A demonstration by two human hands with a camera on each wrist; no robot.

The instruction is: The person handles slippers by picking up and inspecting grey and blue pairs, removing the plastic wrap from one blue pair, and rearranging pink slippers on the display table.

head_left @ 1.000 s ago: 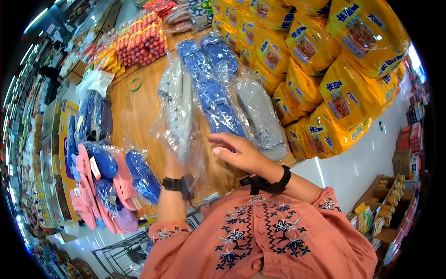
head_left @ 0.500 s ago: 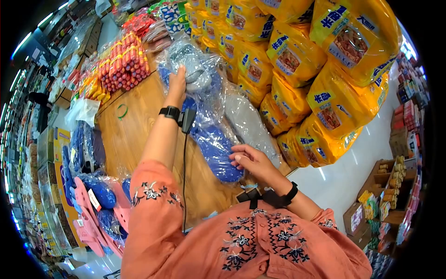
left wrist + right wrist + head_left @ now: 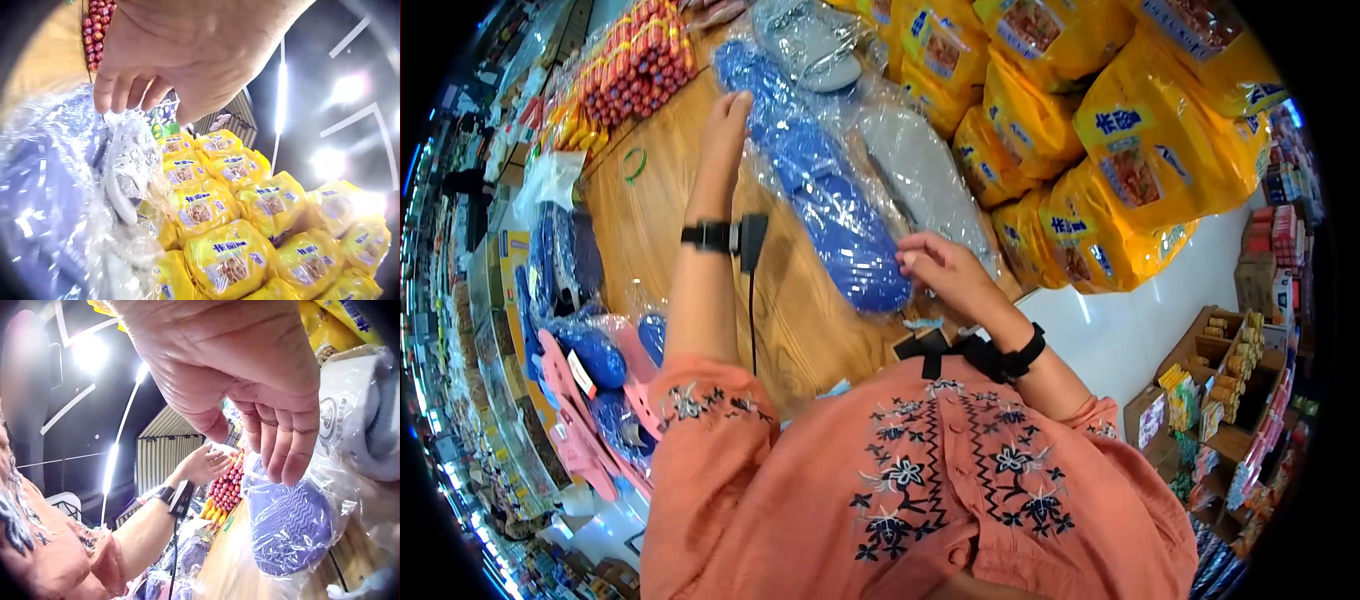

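Blue slippers in clear plastic lie lengthwise on the wooden table. My left hand is beside their far end, fingers loosely bent and holding nothing. Just beyond it, a bagged grey pair lies at the far end of the row. The left wrist view has the hand above crinkled plastic. My right hand hovers by the near end of the blue slippers, its fingers relaxed. In the right wrist view a ridged blue sole shows below the fingertips. Another grey slipper lies to the right of the blue ones.
Yellow food bags are piled at the right. Red sausages are stacked far left, with a green ring nearer on the table. Pink slippers and bagged blue ones crowd the left edge. A cable hangs from the left wrist camera.
My left hand carried the bagged grey slippers to the far end of the row, let go and drew back left. My right hand stayed near the close end of the blue slippers.
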